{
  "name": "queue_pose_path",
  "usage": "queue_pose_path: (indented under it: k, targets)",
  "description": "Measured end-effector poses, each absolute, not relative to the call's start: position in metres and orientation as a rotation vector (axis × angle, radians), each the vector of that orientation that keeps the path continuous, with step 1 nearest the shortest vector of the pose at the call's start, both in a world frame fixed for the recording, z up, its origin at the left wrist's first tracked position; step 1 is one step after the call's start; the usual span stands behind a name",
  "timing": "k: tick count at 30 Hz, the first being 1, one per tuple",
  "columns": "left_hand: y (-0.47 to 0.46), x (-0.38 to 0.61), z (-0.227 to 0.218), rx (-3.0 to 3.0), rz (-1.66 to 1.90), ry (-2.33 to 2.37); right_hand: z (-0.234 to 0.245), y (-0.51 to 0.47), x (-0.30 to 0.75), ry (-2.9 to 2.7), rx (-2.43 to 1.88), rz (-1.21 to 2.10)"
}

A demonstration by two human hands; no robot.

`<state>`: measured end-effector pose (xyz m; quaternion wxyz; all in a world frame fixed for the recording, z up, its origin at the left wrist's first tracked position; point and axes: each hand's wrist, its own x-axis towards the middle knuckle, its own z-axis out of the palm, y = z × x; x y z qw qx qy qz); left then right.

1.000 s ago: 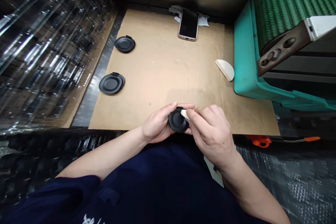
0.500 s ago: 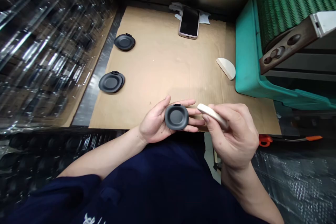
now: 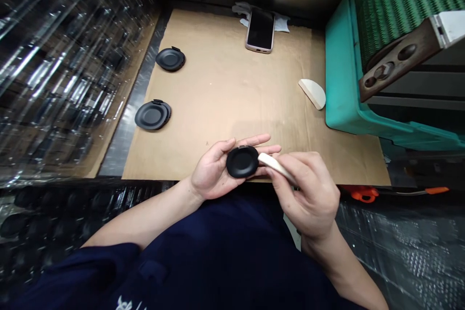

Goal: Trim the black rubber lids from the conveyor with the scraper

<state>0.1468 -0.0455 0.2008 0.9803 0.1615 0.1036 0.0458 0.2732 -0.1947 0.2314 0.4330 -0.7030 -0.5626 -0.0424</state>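
1. L hand (image 3: pixel 212 177): palm up, fingers half-curled, cradles black disc (image 3: pixel 241 162), thumb by its upper rim. Disc sits over near edge of cardboard sheet (image 3: pixel 225 92) on worktop.
2. R hand (image 3: pixel 308 193): closed around cream wedge (image 3: pixel 273 165); wedge tip touches disc's R edge.
3. L side of cardboard: 2 more discs, near spare disc (image 3: pixel 151 115) and far spare disc (image 3: pixel 170 59), apart.
4. Far edge: phone (image 3: pixel 260 30), screen dark.
5. R side: half-round cream piece (image 3: pixel 312 93) just beside teal crate (image 3: pixel 341 82).
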Motion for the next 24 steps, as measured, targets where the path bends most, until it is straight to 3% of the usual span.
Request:
queue_pose_path:
  k: [7, 24]
  targets:
    - [-0.047, 0.144, 0.197, 0.391, 0.112, 0.235, 0.229, -0.178, 0.262, -1.633, -1.907, -0.127]
    - [-0.047, 0.145, 0.194, 0.427, 0.057, 0.279, 0.226, -0.172, 0.258, -1.623, -1.736, -0.003]
